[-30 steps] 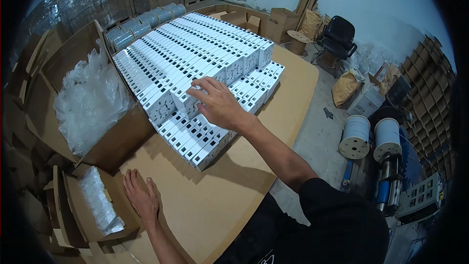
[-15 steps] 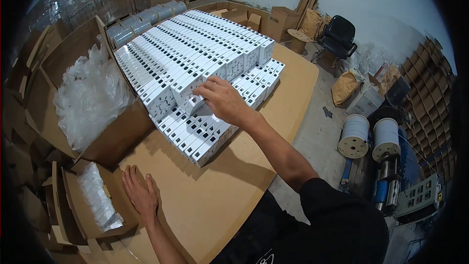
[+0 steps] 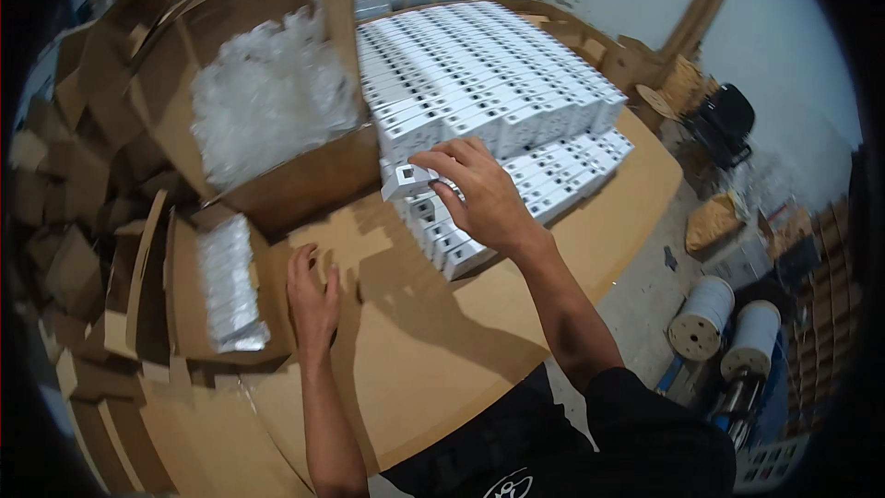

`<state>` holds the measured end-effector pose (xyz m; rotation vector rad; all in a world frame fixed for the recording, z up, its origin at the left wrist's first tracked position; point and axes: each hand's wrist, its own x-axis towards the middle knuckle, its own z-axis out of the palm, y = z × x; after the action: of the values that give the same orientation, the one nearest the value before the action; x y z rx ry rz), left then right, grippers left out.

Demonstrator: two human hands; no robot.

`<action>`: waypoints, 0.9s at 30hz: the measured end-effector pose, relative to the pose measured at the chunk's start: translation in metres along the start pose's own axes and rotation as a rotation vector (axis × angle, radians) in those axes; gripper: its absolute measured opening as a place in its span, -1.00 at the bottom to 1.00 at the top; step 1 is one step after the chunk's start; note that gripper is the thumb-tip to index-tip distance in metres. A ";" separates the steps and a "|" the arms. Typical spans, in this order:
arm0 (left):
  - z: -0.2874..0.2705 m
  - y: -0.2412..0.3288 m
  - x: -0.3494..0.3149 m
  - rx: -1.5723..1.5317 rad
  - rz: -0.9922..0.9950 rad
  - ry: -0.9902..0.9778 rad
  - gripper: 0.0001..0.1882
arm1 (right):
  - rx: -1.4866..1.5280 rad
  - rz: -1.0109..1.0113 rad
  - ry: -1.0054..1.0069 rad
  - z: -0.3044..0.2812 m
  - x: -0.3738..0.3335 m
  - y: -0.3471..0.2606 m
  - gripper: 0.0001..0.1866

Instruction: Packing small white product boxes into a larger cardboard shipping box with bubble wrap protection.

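Observation:
My right hand [image 3: 487,201] pinches a white box-shaped piece [image 3: 403,186] with a dark square opening in its end, held raised and tilted off the near left corner of a big stack. That stack [image 3: 544,124] is made of rows of matching white pieces with dark squares, on two levels. My left hand [image 3: 313,302] holds nothing, fingers apart, at the right side of a small open carton [image 3: 184,290]. Inside this carton lies a row of pieces wrapped in clear plastic [image 3: 230,286].
A large open carton [image 3: 304,180] full of clear plastic bags [image 3: 267,97] stands left of the stack on the brown table [image 3: 442,327]. Folded cardboard [image 3: 74,267] crowds the far left. On the floor at right are cable spools [image 3: 701,318] and a black chair [image 3: 724,124].
My right hand has lifted the white piece off the stack and drawn it toward me. My left hand stays near the small carton. The view has swung left.

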<state>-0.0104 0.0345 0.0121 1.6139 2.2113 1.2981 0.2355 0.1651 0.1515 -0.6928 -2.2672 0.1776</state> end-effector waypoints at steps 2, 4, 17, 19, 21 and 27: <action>0.001 0.006 0.006 -0.214 -0.151 -0.046 -0.60 | 0.022 -0.045 -0.003 0.025 0.001 -0.010 -0.53; 0.002 0.001 0.010 -0.380 -0.217 -0.009 -0.64 | 0.092 -0.060 -0.011 0.056 0.002 -0.026 -0.53; 0.019 -0.017 0.007 -0.967 -0.502 0.169 -0.59 | 0.327 0.014 0.062 0.160 -0.019 -0.061 -0.57; 0.022 -0.016 0.007 -0.981 -0.524 0.167 -0.59 | 0.359 0.016 0.057 0.157 -0.020 -0.058 -0.60; 0.021 -0.024 0.008 -1.005 -0.467 0.181 -0.59 | 0.396 0.019 0.059 0.157 -0.019 -0.056 -0.62; 0.005 -0.018 0.016 -1.033 -0.359 0.088 -0.53 | 0.498 0.116 0.137 0.171 -0.026 -0.037 -0.78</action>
<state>-0.0274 0.0495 0.0024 0.7360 1.3070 1.9042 0.1152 0.1343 0.0255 -0.5473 -1.9406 0.7014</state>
